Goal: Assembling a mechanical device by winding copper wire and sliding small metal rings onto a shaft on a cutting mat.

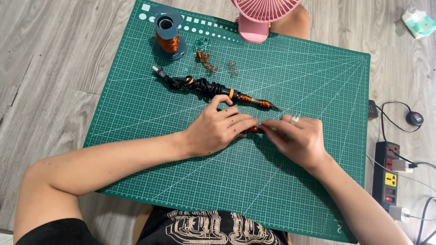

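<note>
While we look down, our left hand (pixel 216 128) and right hand (pixel 296 140) meet fingertip to fingertip, pinching a small copper-wound piece (pixel 255 129) lying crosswise between them, equally near both.

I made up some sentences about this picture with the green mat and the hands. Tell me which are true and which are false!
1. Both hands pinch one small coppery piece. True: the left hand and right hand meet at the small copper piece over the green cutting mat.
2. The fan is blue. False: the fan is pink.
3. A spool of copper wire stands near the mat's far left corner. True: the spool is upright there.
4. The soldering iron is in the right hand. False: the soldering iron lies on the mat beyond the hands.
5. The power strip lies on the mat. False: the power strip is on the floor, right of it.
</note>
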